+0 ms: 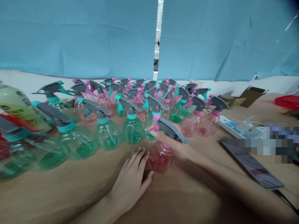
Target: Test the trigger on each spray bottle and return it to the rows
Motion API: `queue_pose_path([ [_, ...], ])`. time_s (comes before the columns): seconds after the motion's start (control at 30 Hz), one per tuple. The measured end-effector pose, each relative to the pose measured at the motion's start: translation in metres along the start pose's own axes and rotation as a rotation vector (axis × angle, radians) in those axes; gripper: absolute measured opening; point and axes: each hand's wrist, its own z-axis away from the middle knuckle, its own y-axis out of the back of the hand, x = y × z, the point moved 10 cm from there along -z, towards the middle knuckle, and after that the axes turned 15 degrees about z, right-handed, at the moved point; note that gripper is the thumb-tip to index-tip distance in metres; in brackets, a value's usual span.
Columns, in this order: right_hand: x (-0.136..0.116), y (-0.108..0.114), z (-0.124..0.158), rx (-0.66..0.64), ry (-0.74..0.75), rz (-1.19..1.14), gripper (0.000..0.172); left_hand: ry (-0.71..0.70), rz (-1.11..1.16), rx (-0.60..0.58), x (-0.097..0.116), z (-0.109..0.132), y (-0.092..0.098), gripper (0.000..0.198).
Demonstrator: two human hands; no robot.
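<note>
- A blue curtain (81, 37) is hanging behind a long tan table (58, 194), and I am watching from afar as rows of spray bottles crowd its far half.
- The right hand (175, 147) is clamping a pink bottle (161, 159) just below its gray trigger head (171, 130), with fingers curling around near the pink collar (166, 145).
- The pink bottle is standing tilted in front of the rows, close to a green bottle (132, 131); I cannot tell whether its base is touching the table.
- The left hand (130, 179) is lying open and flat on the table, fingers slightly spread, just beside the pink bottle and apart from the right hand.
- I am judging the thin, clear plastic body to be light but slick and somewhat springy, with the head making it top-heavy. The narrow neck looks like the surest hold.
- A power strip (230, 126), a dark phone (252, 165) and a cardboard box (251, 96) are sitting off to the right.
</note>
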Motion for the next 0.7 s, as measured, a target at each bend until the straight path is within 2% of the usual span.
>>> queue_pose_path([
  [0.27, -0.0049, -0.0007, -0.0007, -0.050, -0.001, 0.007, 0.012, 0.023, -0.003, -0.029, -0.0006, -0.0014, -0.0011, 0.040],
  [0.7, -0.0052, 0.0009, -0.0031, -0.033, 0.011, 0.031, 0.026, 0.008, 0.013, -0.005, 0.0008, -0.0020, 0.0011, 0.040],
])
